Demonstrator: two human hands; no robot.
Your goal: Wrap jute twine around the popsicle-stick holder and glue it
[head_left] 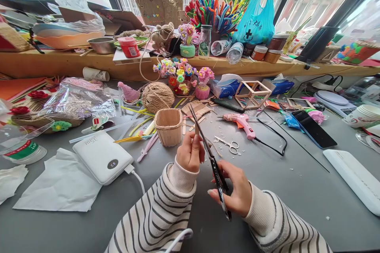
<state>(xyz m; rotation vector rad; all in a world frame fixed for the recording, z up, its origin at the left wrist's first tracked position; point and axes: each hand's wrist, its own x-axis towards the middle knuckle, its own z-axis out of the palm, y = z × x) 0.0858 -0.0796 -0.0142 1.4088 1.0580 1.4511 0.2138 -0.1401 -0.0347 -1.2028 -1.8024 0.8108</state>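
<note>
Near the front edge of the grey tabletop, the right hand has its fingers clamped around the handles of black scissors, whose blades point up and away toward the middle. The left hand pinches a small wooden stick with fingers together, right at the blades. Just beyond stands a little stick basket; a pink glue gun lies to the right.
</note>
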